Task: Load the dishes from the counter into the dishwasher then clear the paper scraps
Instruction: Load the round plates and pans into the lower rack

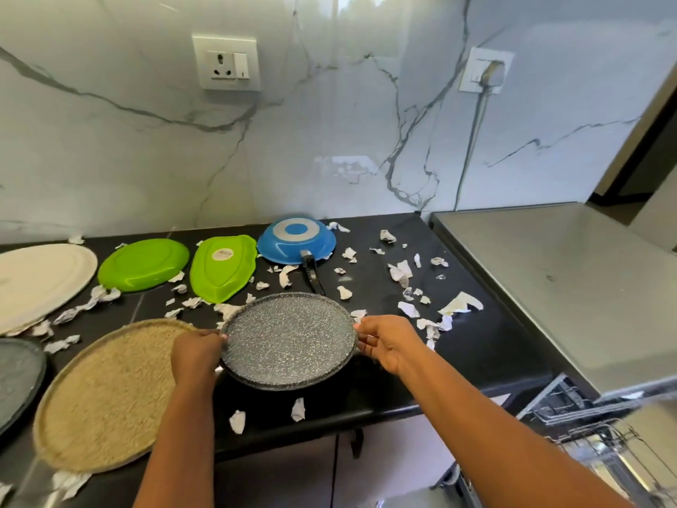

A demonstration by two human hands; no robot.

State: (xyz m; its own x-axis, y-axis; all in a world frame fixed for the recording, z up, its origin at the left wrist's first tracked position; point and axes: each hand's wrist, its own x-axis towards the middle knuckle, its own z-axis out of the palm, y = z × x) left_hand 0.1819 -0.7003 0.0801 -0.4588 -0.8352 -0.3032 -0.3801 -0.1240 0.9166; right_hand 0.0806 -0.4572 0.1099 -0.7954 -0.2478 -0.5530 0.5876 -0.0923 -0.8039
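A grey speckled plate (289, 339) is held a little above the black counter (487, 335), tilted toward me. My left hand (196, 353) grips its left rim and my right hand (384, 342) grips its right rim. On the counter lie a beige speckled plate (106, 394), a white plate (36, 280), two green dishes (144, 264) (223, 267) upside down, and an upturned blue pan (296, 240). White paper scraps (461, 304) are scattered over the counter. The dishwasher rack (600, 430) shows at the lower right.
Another dark grey plate (16, 375) sits at the far left edge. A steel appliance top (557, 287) adjoins the counter on the right. The marble wall carries a socket (227, 64) and a plugged cable (472, 141).
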